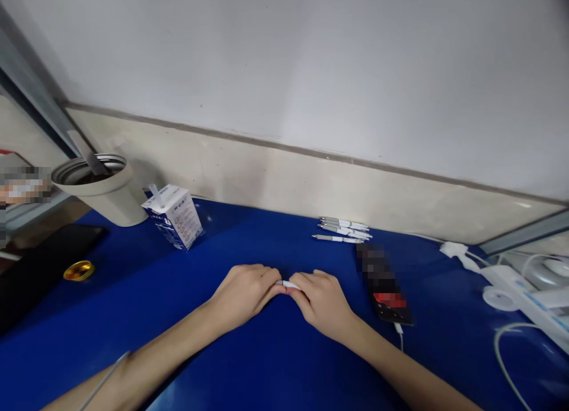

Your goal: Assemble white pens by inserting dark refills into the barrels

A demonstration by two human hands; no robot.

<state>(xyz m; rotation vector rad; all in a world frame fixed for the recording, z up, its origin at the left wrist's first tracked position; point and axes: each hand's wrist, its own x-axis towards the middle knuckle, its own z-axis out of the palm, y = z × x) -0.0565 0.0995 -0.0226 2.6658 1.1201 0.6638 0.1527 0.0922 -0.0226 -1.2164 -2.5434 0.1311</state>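
Note:
My left hand (242, 294) and my right hand (320, 301) meet at the middle of the blue tabletop (213, 352). Between their fingertips is a short white pen part (288, 285), mostly hidden by my fingers, and both hands pinch it. Several white retractable pens with silver tips (342, 229) lie in a loose stack beyond my right hand, close to the wall. None of them touches my hands.
To the right is a phone (384, 286) with a cable, its surface blurred. Further right are a white power strip (520, 292) and loose cables. To the left are a small printed box (173, 217), a cream cup (98, 189), a gold disc (79, 270) and a black tablet (44, 269).

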